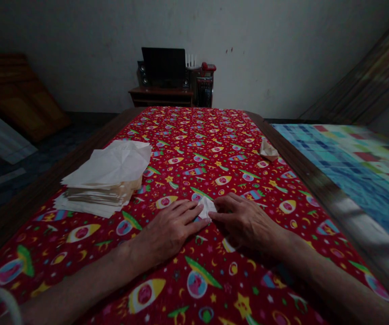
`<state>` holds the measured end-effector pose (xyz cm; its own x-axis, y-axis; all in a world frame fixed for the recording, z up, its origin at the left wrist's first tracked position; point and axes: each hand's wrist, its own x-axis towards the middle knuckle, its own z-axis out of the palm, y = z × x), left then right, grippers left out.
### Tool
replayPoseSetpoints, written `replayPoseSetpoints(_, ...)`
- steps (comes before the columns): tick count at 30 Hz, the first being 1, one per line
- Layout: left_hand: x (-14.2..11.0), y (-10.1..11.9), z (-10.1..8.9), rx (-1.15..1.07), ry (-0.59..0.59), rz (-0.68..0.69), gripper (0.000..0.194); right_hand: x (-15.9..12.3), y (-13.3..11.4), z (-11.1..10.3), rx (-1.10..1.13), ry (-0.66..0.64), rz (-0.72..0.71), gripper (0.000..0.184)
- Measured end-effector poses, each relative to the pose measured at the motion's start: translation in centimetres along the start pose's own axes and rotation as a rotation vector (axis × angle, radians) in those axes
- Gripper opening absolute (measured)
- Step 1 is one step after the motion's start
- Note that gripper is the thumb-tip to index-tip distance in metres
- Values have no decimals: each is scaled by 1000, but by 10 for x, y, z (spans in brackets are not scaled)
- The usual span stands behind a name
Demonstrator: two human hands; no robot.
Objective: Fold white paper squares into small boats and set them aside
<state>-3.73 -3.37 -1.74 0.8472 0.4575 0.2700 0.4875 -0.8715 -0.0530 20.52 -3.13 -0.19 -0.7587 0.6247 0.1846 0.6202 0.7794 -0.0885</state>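
Note:
A small folded piece of white paper [206,208] lies on the red patterned cloth between my two hands. My left hand [172,225] rests flat with its fingers stretched out, and the fingertips touch the paper's left edge. On the other side, my right hand [245,221] has its thumb and bent fingers closed at the paper's right edge. Part of the paper is hidden under the fingertips. To the left stands a stack of creased white paper sheets [113,163]. Farther off at the right is a small folded paper piece [268,150].
The red cloth [194,135] with rockets and stars covers a long wooden-edged table. Beyond its far end are a dark monitor [164,65], speakers and a red telephone [208,67]. A bed with a checked cover [346,167] adjoins the right side. A wooden cabinet [21,90] stands at left.

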Motion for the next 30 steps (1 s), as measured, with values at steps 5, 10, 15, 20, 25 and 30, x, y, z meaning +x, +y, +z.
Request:
replayPoseSetpoints(5,-1,5,-3,35,-20,-25,38,0,-1,3,0,-12,28,20)
replayPoseSetpoints(10,-1,8,-4,4,-63,-119,47,2,-5,9,-88,-2,106,24)
replayPoseSetpoints(15,-3,7,-2,-13,-101,-118,55,4,-8,11,-107,4,139,26)
replayPoseSetpoints(20,-3,7,-6,-19,-92,-123,54,4,-9,10,-73,37,153,21)
replayPoseSetpoints(25,-2,5,-6,-53,-41,-107,45,4,-8,8,-22,43,136,17)
replayPoseSetpoints(30,-1,2,1,-101,20,-104,44,2,-10,11,24,121,117,18)
